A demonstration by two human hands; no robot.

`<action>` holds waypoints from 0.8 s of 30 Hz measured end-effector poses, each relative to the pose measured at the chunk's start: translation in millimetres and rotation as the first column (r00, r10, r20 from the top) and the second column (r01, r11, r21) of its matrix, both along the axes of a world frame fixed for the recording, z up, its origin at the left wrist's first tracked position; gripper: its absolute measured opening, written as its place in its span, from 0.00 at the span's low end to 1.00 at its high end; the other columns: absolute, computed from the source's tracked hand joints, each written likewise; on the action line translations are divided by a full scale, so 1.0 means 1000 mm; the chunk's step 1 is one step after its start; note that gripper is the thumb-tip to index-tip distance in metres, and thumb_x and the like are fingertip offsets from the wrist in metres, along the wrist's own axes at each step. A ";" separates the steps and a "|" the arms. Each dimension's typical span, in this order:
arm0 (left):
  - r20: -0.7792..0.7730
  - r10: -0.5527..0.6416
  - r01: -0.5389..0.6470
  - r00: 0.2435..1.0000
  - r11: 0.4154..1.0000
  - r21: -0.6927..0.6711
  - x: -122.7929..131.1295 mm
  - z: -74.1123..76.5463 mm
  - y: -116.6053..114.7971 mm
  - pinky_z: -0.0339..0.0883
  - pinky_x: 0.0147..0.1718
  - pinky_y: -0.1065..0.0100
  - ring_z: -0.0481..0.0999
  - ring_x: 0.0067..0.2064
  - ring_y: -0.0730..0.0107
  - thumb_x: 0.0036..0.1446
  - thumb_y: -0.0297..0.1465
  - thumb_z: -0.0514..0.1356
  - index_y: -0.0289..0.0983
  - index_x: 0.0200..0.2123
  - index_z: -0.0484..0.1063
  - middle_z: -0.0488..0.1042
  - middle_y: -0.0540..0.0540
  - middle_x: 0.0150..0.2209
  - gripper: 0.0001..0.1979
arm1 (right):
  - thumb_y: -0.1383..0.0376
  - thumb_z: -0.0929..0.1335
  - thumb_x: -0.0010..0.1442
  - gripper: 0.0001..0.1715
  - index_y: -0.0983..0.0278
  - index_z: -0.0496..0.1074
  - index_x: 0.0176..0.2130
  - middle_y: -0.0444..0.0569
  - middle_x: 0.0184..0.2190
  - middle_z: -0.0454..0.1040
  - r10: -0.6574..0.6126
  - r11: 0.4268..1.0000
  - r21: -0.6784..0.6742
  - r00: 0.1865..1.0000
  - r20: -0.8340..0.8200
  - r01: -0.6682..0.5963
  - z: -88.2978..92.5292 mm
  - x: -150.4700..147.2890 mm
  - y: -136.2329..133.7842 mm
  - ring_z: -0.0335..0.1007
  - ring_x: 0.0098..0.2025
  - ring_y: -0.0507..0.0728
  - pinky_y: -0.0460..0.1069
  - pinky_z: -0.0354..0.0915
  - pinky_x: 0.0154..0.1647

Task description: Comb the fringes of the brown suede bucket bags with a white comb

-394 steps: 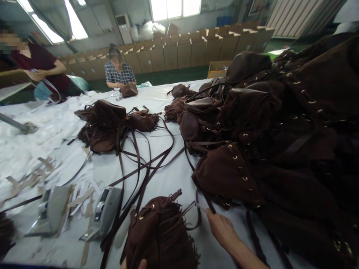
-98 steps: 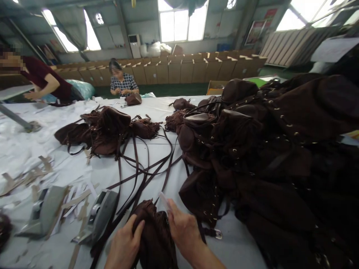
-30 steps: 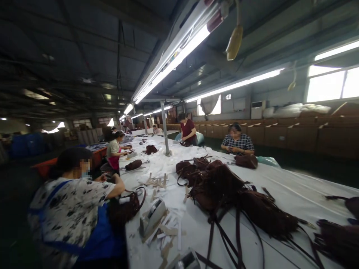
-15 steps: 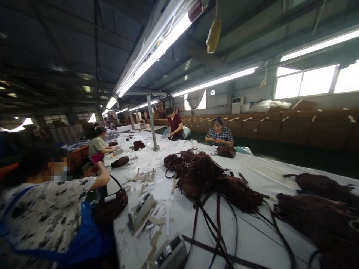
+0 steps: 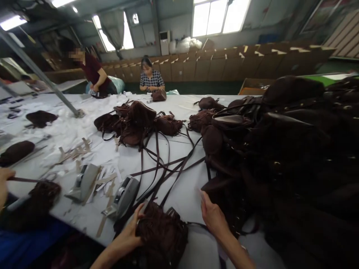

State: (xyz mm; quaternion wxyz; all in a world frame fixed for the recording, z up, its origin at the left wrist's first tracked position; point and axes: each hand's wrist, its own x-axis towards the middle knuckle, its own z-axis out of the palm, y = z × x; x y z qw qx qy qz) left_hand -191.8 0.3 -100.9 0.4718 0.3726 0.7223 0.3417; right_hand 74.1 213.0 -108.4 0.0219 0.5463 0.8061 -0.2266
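Note:
A dark brown fringed bag [image 5: 164, 235] lies at the table's near edge. My left hand [image 5: 130, 229] grips its left side, the thumb and fingers closing on the bag near its top. To the right of that bag, my right hand [image 5: 213, 215] is raised over the white table [image 5: 193, 239], its fingers pinched together around something small and pale at the fingertips, too blurred to name. Two grey tape dispensers [image 5: 125, 196] [image 5: 84, 183] stand left of the bag, among paper strips. Long brown straps [image 5: 157, 157] cross the table beyond my hands.
A large heap of dark bags [image 5: 294, 168] fills the right side. More brown bags [image 5: 137, 123] lie mid-table. At the far left a co-worker's hand [image 5: 4, 183] holds a strap. Two people [image 5: 97, 74] [image 5: 153, 80] work across the table. A slanted metal post [image 5: 42, 74] rises at left.
The view has swung right and down. Both my hands and the bag under my left hand now show, and the large heap on the right has come into view.

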 end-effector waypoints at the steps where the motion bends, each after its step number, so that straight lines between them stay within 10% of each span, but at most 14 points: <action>1: 0.141 0.076 -0.077 0.987 0.997 0.006 -0.008 -0.007 -0.008 0.69 0.48 0.58 0.75 0.50 0.53 0.41 0.48 0.68 0.40 0.67 0.42 0.70 0.36 0.55 0.56 | 0.69 0.56 0.67 0.27 0.68 0.57 0.64 0.56 0.31 0.80 -0.020 1.000 -0.020 1.000 -0.022 0.019 -0.005 0.006 -0.008 0.79 0.34 0.61 0.47 0.67 0.31; 3: 0.201 0.187 -0.187 0.962 0.982 -0.020 -0.016 -0.017 -0.022 0.68 0.50 0.56 0.75 0.51 0.50 0.41 0.54 0.65 0.37 0.63 0.57 0.74 0.36 0.50 0.49 | 0.70 0.56 0.66 0.27 0.71 0.58 0.63 0.57 0.32 0.80 -0.058 0.996 -0.063 0.997 -0.047 0.055 -0.019 0.021 -0.026 0.79 0.36 0.61 0.48 0.67 0.33; 7: -0.176 0.231 -0.235 0.957 0.972 0.000 0.000 -0.011 -0.026 0.68 0.50 0.56 0.76 0.48 0.51 0.53 0.54 0.56 0.37 0.42 0.76 0.80 0.42 0.41 0.28 | 0.71 0.56 0.65 0.27 0.71 0.59 0.63 0.56 0.33 0.80 -0.032 0.993 -0.114 0.998 -0.060 0.025 -0.034 0.034 -0.063 0.79 0.35 0.61 0.47 0.68 0.34; 16: -0.597 0.038 0.059 0.802 0.988 0.141 0.041 0.032 0.015 0.68 0.27 0.72 0.77 0.27 0.68 0.61 0.46 0.51 0.41 0.32 0.74 0.77 0.50 0.25 0.18 | 0.74 0.60 0.58 0.38 0.68 0.51 0.66 0.56 0.35 0.80 0.377 0.926 0.003 0.925 -0.049 -0.377 0.055 -0.045 -0.088 0.77 0.32 0.60 0.50 0.70 0.35; 24: -0.670 0.016 0.067 0.742 0.993 0.098 0.043 0.024 -0.017 0.73 0.32 0.67 0.80 0.33 0.59 0.56 0.50 0.56 0.43 0.32 0.77 0.81 0.44 0.32 0.19 | 0.80 0.61 0.54 0.38 0.63 0.59 0.63 0.56 0.34 0.79 0.236 0.969 -0.102 0.962 0.135 -0.223 -0.020 -0.002 -0.099 0.77 0.38 0.61 0.49 0.68 0.39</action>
